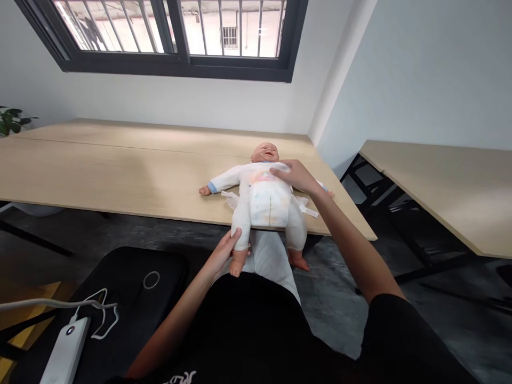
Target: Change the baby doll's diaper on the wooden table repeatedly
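Observation:
A baby doll (244,178) in a white long-sleeved outfit lies face up at the table's front edge, its legs hanging over it. A white diaper (270,202) covers its front between the hips, and its side tabs (310,209) stick out open at both sides. My left hand (229,248) is closed round the doll's lower leg, just above its bare foot; some fingers are hidden behind the leg. At the upper chest, by the shoulder, my right hand (295,175) grips the doll with the thumb on the printed front.
The wooden table (168,160) runs along the wall under a barred window (180,32). Another table (448,186) stands to the right. At lower left, a white power bank (66,349) with a cable lies on a black chair (128,320).

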The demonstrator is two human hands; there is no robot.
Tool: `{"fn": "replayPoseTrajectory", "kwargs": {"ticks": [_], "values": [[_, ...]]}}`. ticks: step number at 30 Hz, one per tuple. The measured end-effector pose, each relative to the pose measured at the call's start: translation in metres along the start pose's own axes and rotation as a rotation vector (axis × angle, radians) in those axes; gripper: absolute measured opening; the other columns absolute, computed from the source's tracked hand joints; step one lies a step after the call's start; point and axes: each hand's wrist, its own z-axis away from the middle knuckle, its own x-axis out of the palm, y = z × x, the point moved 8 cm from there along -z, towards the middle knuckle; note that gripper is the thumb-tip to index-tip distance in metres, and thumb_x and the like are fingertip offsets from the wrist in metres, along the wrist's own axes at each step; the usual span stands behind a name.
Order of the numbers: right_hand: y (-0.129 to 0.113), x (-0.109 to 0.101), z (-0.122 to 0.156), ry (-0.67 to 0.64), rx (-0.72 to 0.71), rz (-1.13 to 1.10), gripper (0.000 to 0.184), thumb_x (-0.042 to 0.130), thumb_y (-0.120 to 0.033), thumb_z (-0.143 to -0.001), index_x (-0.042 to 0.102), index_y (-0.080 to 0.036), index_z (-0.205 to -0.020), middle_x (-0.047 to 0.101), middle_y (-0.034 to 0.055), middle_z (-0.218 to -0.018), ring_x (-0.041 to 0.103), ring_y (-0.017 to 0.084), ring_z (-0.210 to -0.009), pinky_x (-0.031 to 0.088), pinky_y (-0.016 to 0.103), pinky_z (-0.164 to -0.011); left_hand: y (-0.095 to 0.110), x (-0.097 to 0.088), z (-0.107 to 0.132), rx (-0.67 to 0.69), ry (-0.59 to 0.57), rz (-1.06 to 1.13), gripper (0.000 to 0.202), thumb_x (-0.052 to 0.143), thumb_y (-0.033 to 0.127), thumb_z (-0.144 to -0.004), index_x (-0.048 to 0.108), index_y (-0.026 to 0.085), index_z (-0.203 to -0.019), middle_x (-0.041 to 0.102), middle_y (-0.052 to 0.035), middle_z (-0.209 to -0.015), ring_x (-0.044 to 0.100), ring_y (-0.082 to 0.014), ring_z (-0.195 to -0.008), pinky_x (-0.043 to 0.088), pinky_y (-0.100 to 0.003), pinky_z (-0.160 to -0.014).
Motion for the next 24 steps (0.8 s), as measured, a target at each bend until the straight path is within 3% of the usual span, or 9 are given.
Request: {"fn": "replayPoseTrajectory", "kwargs": {"ticks": [2, 4, 6, 7, 10, 12, 14, 19, 24], "values": [[0.028, 0.011, -0.008, -0.04, 0.099, -0.059, 0.039, 0.066, -0.051, -0.074, 0.067, -0.013, -0.08, 0.065, 0.0051, -0.079, 0.053, 0.019, -0.074, 0.038, 0.027, -0.067, 0.006, -0.01, 0.003, 0.134, 0.139, -0.188, 0.058, 0.066, 0.07, -0.077, 0.06, 0.018, -0.1, 0.066, -0.0079, -0.09, 0.065, -0.0239, -0.085, 0.052, -0.038, -0.085], [0.045, 0.017, -0.01, -0.038, 0.148, -0.108, 0.041, 0.067, -0.054, -0.071, 0.065, -0.013, -0.077, 0.06, 0.0023, -0.074, 0.049, 0.016, -0.069, 0.035, 0.026, -0.064, 0.026, -0.021, 0.015, 0.386, 0.364, -0.426, 0.05, 0.069, 0.06, -0.08, 0.06, 0.018, -0.107, 0.065, -0.0123, -0.109, 0.062, -0.0292, -0.108, 0.046, -0.043, -0.1], [0.054, 0.019, -0.01, -0.014, 0.158, -0.139, 0.042, 0.068, -0.055, -0.07, 0.064, -0.013, -0.075, 0.057, 0.0004, -0.07, 0.047, 0.015, -0.068, 0.033, 0.025, -0.062, 0.051, -0.014, 0.033, 0.658, 0.495, -0.663, 0.044, 0.068, 0.048, -0.083, 0.06, 0.019, -0.116, 0.061, -0.0158, -0.126, 0.053, -0.0324, -0.127, 0.036, -0.048, -0.112], [0.056, 0.02, -0.01, -0.009, 0.157, -0.153, 0.042, 0.069, -0.055, -0.069, 0.064, -0.013, -0.075, 0.057, -0.0002, -0.07, 0.046, 0.014, -0.068, 0.032, 0.025, -0.062, 0.062, -0.003, 0.038, 0.767, 0.471, -0.773, 0.042, 0.067, 0.044, -0.085, 0.061, 0.02, -0.119, 0.059, -0.0161, -0.132, 0.048, -0.033, -0.133, 0.03, -0.049, -0.117], [0.063, 0.023, -0.011, -0.021, 0.168, -0.208, 0.043, 0.071, -0.055, -0.067, 0.064, -0.013, -0.073, 0.055, -0.0015, -0.068, 0.046, 0.013, -0.067, 0.032, 0.024, -0.061, 0.083, 0.045, 0.033, 0.93, 0.136, -1.041, 0.036, 0.063, 0.039, -0.089, 0.067, 0.026, -0.122, 0.062, -0.0111, -0.137, 0.041, -0.0333, -0.142, 0.013, -0.053, -0.124], [0.067, 0.027, -0.013, -0.031, 0.171, -0.247, 0.043, 0.072, -0.055, -0.066, 0.064, -0.013, -0.073, 0.056, -0.002, -0.068, 0.046, 0.013, -0.066, 0.033, 0.024, -0.061, 0.094, 0.074, 0.019, 0.953, -0.104, -1.136, 0.038, 0.062, 0.039, -0.091, 0.066, 0.029, -0.127, 0.061, -0.0073, -0.141, 0.037, -0.033, -0.146, 0.0, -0.057, -0.124], [0.069, 0.03, -0.016, -0.012, 0.141, -0.258, 0.042, 0.072, -0.054, -0.068, 0.064, -0.014, -0.073, 0.058, -0.0012, -0.069, 0.049, 0.014, -0.068, 0.036, 0.025, -0.063, 0.104, 0.096, 0.0, 0.968, -0.29, -1.173, 0.039, 0.058, 0.039, -0.093, 0.065, 0.03, -0.13, 0.058, -0.0056, -0.145, 0.037, -0.0307, -0.147, -0.003, -0.056, -0.124], [0.078, 0.009, -0.012, 0.318, 0.092, -0.014, 0.024, 0.06, -0.041, -0.082, 0.061, -0.017, -0.08, 0.063, 0.0053, -0.082, 0.057, 0.018, -0.078, 0.045, 0.03, -0.077, 0.126, 0.121, -0.055, 0.978, -0.463, -1.205, 0.038, 0.051, 0.038, -0.097, 0.064, 0.031, -0.132, 0.059, -0.0042, -0.145, 0.043, -0.0259, -0.144, 0.009, -0.048, -0.125], [0.095, -0.017, 0.03, 0.562, 0.136, 0.187, 0.024, 0.045, -0.035, -0.092, 0.058, -0.016, -0.1, 0.065, 0.0135, -0.101, 0.059, 0.025, -0.093, 0.046, 0.039, -0.089, 0.133, 0.126, -0.092, 0.839, -0.572, -1.288, 0.039, 0.043, 0.043, -0.1, 0.066, 0.029, -0.129, 0.06, -0.0023, -0.143, 0.043, -0.0253, -0.143, 0.016, -0.046, -0.122]]}}
